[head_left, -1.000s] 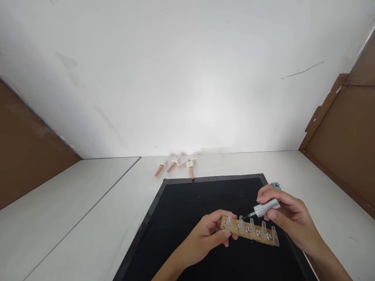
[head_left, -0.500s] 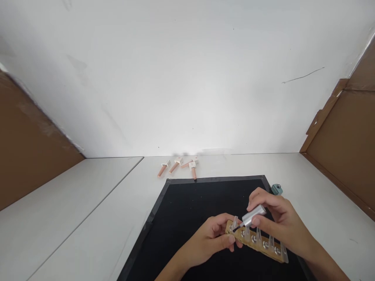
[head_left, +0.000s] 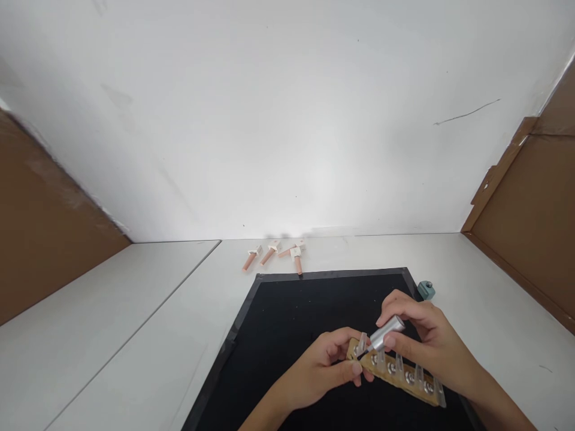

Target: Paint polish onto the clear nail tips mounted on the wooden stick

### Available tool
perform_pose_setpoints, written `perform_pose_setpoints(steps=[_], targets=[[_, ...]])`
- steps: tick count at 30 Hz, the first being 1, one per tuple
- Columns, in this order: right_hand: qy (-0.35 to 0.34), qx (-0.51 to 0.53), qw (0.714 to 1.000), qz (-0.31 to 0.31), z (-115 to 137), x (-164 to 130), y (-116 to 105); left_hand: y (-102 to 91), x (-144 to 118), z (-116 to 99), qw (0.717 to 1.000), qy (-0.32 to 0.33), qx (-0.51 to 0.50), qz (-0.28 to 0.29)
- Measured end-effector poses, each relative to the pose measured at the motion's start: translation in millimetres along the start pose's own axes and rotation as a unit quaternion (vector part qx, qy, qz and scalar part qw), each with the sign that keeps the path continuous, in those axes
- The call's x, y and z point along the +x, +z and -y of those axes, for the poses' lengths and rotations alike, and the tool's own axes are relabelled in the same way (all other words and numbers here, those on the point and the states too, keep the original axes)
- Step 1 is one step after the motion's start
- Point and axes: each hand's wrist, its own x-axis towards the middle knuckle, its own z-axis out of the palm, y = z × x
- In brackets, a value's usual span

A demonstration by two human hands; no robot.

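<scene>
My left hand (head_left: 324,366) grips the left end of a wooden strip (head_left: 395,372) that carries several clear nail tips on metal studs, held just above a black mat (head_left: 287,317). My right hand (head_left: 426,341) pinches a silver-handled polish brush (head_left: 383,334), and its dark tip touches the leftmost nail tip next to my left fingers.
Several pink polish bottles with white caps (head_left: 274,256) lie on the white table behind the mat. A small teal bottle (head_left: 426,290) stands at the mat's far right corner. Brown cardboard walls (head_left: 530,215) flank both sides, with a white wall behind.
The brush has moved left along the strip, from a tip near the middle to the leftmost one. Both hands and the strip sit slightly lower in view.
</scene>
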Motion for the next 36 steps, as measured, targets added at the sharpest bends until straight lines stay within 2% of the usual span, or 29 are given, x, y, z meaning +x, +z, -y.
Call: perform_pose_setpoints(steps=[8, 14, 19, 23, 27, 30, 36], targets=[[-0.029, 0.014, 0.999, -0.023, -4, 0, -1, -1.3, -1, 2, 1.0, -0.005, -0.018, -0.006], [-0.013, 0.003, 1.0, 0.001, -3, -2, 1, -0.8, 1, 3, 1.0, -0.002, -0.011, 0.0], [-0.022, 0.001, 1.0, -0.013, -6, -2, -1, -2.1, 1, 4, 1.0, -0.006, -0.013, 0.005], [-0.019, -0.009, 1.0, 0.005, -7, -1, -2, -1.9, 1, 4, 1.0, -0.013, -0.012, 0.005], [-0.018, -0.02, 1.0, -0.011, -9, -2, -1, -1.6, 3, 5, 1.0, -0.014, -0.009, 0.007], [-0.019, -0.032, 0.999, 0.001, -9, -2, -2, -2.1, 3, 6, 1.0, -0.016, -0.008, 0.009], [-0.037, -0.041, 0.997, -0.048, -14, -5, -5, -3.7, 3, 8, 0.999, -0.027, -0.029, -0.001]])
